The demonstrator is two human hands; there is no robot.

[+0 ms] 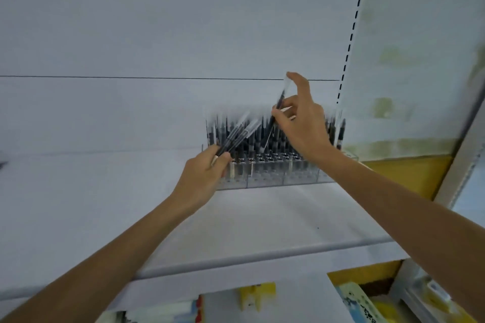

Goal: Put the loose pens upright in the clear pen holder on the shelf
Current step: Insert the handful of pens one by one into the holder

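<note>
Head — right hand (301,124) pinches pen (281,96), left hand (202,173) grips pens (237,136) — holder (275,177) packed.

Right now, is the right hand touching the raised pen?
Touching: the head view shows the right hand pinching the raised pen between thumb and fingers.

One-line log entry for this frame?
left hand: holds pen bundle | right hand: pinches single pen, tilted, over clear pen holder | stage: placing
</note>
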